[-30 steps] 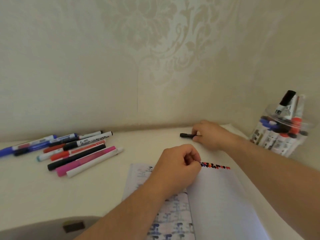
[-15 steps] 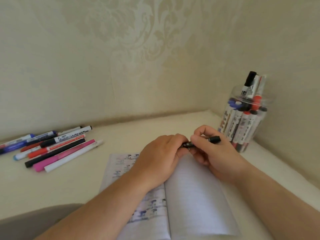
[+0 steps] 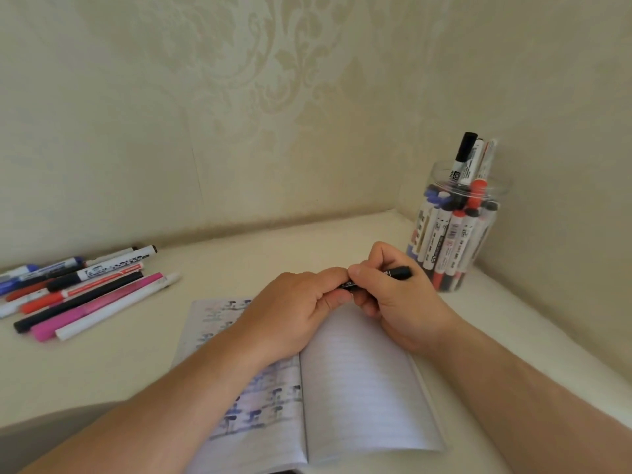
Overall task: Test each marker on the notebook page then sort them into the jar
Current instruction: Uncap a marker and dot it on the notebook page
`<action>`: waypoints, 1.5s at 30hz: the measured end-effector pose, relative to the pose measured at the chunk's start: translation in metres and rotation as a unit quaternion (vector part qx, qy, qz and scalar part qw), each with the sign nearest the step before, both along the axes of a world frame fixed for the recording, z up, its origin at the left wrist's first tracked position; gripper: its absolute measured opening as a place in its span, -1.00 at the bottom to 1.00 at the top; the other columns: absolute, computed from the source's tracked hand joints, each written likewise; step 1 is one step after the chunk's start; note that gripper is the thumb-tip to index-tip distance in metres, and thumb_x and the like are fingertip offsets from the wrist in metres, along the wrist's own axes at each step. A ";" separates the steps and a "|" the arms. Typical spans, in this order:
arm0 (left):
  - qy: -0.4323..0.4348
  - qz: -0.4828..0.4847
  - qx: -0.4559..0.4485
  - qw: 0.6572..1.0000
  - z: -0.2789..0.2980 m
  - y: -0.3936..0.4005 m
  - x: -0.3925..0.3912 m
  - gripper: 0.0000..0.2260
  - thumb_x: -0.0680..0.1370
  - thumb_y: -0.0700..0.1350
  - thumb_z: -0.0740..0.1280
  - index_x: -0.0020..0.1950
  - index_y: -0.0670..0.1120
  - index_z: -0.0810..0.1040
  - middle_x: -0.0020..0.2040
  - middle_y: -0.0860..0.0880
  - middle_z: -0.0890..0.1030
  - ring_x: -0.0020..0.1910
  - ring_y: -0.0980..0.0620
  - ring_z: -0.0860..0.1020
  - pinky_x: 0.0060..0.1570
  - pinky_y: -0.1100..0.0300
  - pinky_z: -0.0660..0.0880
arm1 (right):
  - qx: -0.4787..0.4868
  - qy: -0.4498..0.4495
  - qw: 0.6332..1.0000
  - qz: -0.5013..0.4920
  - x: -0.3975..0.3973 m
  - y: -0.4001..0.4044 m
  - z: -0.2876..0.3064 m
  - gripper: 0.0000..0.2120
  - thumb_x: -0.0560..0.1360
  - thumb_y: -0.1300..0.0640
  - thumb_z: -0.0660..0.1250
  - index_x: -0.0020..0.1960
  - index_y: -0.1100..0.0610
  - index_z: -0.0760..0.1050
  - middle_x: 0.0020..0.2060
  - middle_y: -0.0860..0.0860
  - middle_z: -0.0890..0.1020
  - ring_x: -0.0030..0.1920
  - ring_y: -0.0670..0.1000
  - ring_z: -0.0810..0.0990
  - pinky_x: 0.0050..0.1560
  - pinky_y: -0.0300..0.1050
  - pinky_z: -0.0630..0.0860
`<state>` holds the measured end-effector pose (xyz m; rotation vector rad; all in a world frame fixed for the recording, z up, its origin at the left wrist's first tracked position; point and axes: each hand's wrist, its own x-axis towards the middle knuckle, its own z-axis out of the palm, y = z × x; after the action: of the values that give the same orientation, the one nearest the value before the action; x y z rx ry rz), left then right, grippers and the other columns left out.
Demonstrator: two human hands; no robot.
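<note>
A black marker (image 3: 396, 272) lies crosswise between both hands above the open notebook (image 3: 359, 388). My right hand (image 3: 396, 302) grips its right part, the black end sticking out past my fingers. My left hand (image 3: 294, 313) pinches its left end, which is hidden under my fingers. The notebook's right page is lined and its top edge is covered by my hands. A clear jar (image 3: 451, 230) packed with several markers stands in the right corner. A pile of loose markers (image 3: 78, 289) lies at the left of the table.
The cream table (image 3: 239, 268) runs into a wall corner behind the jar. The notebook's patterned left cover (image 3: 260, 405) lies flat. A grey rounded edge (image 3: 41, 429) shows at the bottom left.
My right hand brought the black marker from the back of the table to above the notebook, and my left hand took hold of its other end. The camera view shifted right.
</note>
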<state>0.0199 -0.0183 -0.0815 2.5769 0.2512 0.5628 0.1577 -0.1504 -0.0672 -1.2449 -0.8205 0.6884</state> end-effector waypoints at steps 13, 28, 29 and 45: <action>0.026 0.043 -0.021 0.999 0.005 -0.005 -0.001 -0.56 0.55 0.32 0.27 0.34 0.26 0.21 -0.33 0.06 0.53 -0.34 0.15 0.51 -0.25 0.11 0.47 | 0.028 -0.021 0.998 -0.052 0.030 -0.019 0.020 -0.84 0.55 0.17 0.44 -0.20 0.08 0.54 -0.46 0.14 0.46 -0.48 0.04 0.37 -0.47 -0.17 0.21; 0.159 0.041 0.157 0.974 0.010 -0.013 0.008 -0.58 0.57 0.27 0.12 0.42 0.57 0.26 -0.36 0.17 0.43 -0.16 0.10 0.42 -0.21 0.14 0.27 | -0.132 -0.162 0.972 -0.106 0.040 -0.018 0.002 -0.80 0.49 0.27 0.49 -0.19 0.23 0.46 -0.48 0.02 0.45 -0.46 -0.05 0.36 -0.46 -0.23 0.31; 0.159 0.042 0.159 0.974 0.010 -0.013 0.008 -0.58 0.56 0.27 0.12 0.42 0.57 0.26 -0.36 0.17 0.43 -0.16 0.10 0.41 -0.22 0.13 0.26 | -0.143 -0.188 0.964 -0.119 0.038 -0.016 0.002 -0.77 0.46 0.23 0.53 -0.22 0.24 0.48 -0.46 -0.01 0.48 -0.43 -0.09 0.40 -0.42 -0.26 0.36; 0.161 0.050 0.153 0.974 0.015 -0.017 0.005 -0.61 0.59 0.22 0.14 0.40 0.54 0.33 -0.42 0.14 0.38 -0.17 0.09 0.39 -0.22 0.12 0.23 | -0.210 -0.176 0.939 -0.206 0.029 -0.002 0.000 -0.73 0.39 0.27 0.43 -0.34 0.14 0.35 -0.47 0.17 0.62 -0.51 0.03 0.55 -0.46 -0.19 0.44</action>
<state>0.0253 -0.0353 -0.0667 2.9669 0.4358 0.2251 0.1864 -0.1529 -0.0674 -1.9010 -0.6816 0.3030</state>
